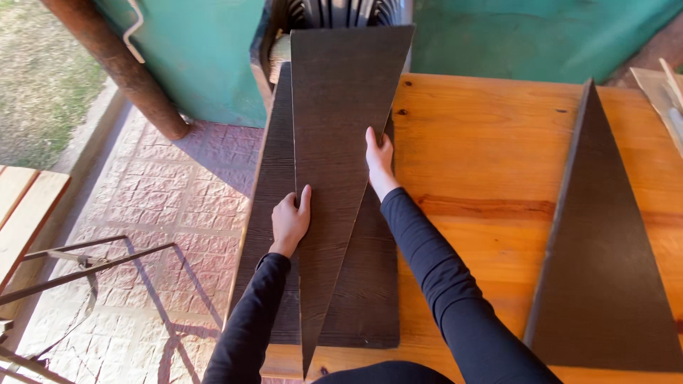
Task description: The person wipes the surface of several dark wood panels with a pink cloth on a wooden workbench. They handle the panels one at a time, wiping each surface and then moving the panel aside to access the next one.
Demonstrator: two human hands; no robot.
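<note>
- A long dark triangular panel (334, 163) with a fine wood-grain face lies on the left part of the bench (484, 156), its broad end far and its sharp tip pointing near, past the bench's near edge.
- The left hand (290, 222) grips the panel's left edge about midway along, thumb laid on the face; the fingers wrap under the edge, out of sight.
- The right hand (379, 160) rests on the panel's slanted right edge, farther away, fingers held straight and close together, pressed flat along the edge.
- Both arms wear black long sleeves (434, 270).
- Under the triangle lies a dark rectangular board (366, 284) of the same grain, flat on the bench, its left side hanging over the edge.
- The bench is orange varnished pine with knots.
- On the right lies a second dark triangle (605, 263), tip far, well apart from the hands.
- Left of the bench, pinkish paving (171, 199) and a rusty post (121, 67).
</note>
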